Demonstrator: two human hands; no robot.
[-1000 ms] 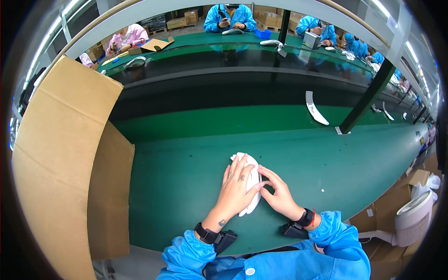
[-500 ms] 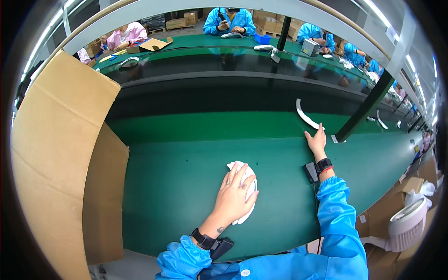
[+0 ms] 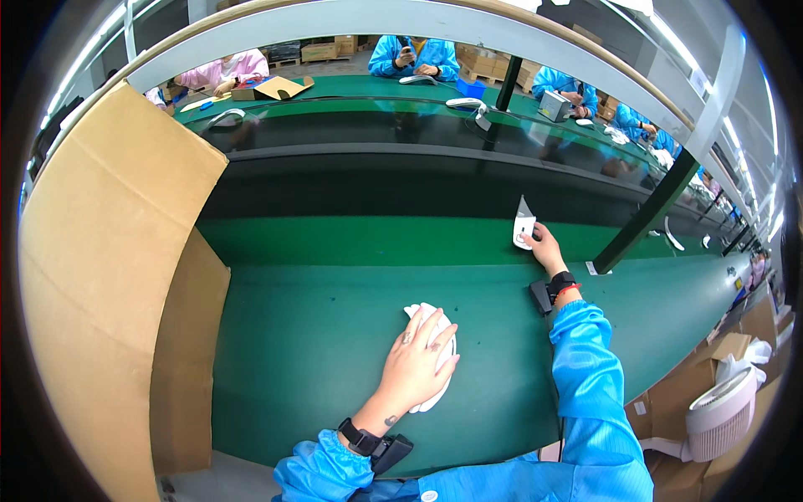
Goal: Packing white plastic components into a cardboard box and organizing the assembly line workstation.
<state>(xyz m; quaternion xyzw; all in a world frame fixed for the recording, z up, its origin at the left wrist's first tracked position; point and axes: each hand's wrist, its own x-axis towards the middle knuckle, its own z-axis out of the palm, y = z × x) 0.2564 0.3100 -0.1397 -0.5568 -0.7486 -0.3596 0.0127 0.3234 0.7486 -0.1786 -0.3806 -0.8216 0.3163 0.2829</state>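
Note:
My left hand (image 3: 416,361) lies over several white curved plastic pieces (image 3: 449,341) on the green work surface, its fingers stretched out and its thumb apart. The palm hides most of these pieces, so I cannot tell how they are stacked. Farther off to the right, my right hand (image 3: 544,247) is closed on another white curved piece (image 3: 524,233), pinching its near end between thumb and fingers. That piece is tilted up over the bright green strip, with its broad face toward me.
A tall cardboard box (image 3: 117,251) stands at the left. A dark post (image 3: 648,213) rises right of my right hand. More white curved pieces (image 3: 673,235) lie farther right. A white fan (image 3: 719,414) is at the lower right. Co-workers in blue and pink sit across the line.
My right hand has closed on the white curved piece that lay on the far strip and has tilted it up, moving slightly left. My left hand still covers its pieces.

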